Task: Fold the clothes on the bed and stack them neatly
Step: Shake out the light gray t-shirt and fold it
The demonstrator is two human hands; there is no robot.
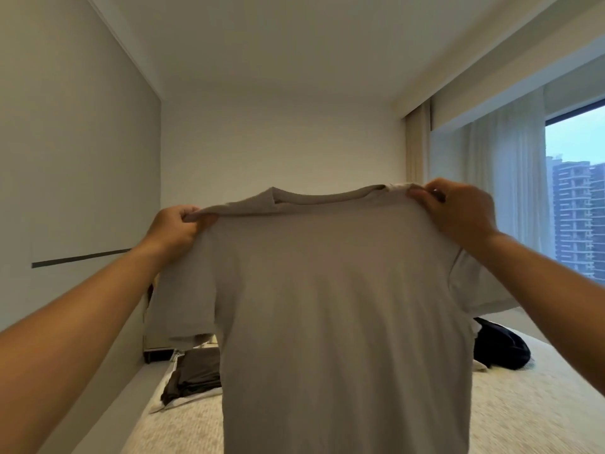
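1. The grey T-shirt (343, 306) hangs spread out in the air in front of me, above the bed (523, 414), collar at the top and its lower part running out of view at the bottom edge.
2. My left hand (173, 227) pinches the shirt's left shoulder, fingers curled round a bunch of the fabric.
3. My right hand (458, 208) grips the right shoulder the same way, a little higher than the left, so the collar line tilts.
4. Both short sleeves droop below my wrists, one on each side.
5. On the bed, left of the shirt, lies a dark brown garment (193, 371), folded flat near the bed's edge.
6. To the right, partly hidden behind the shirt, a dark navy garment (504, 348) sits in a loose heap.
7. Further right, a sheer curtain (510, 191) hangs beside a window (579, 191) with tower blocks outside.
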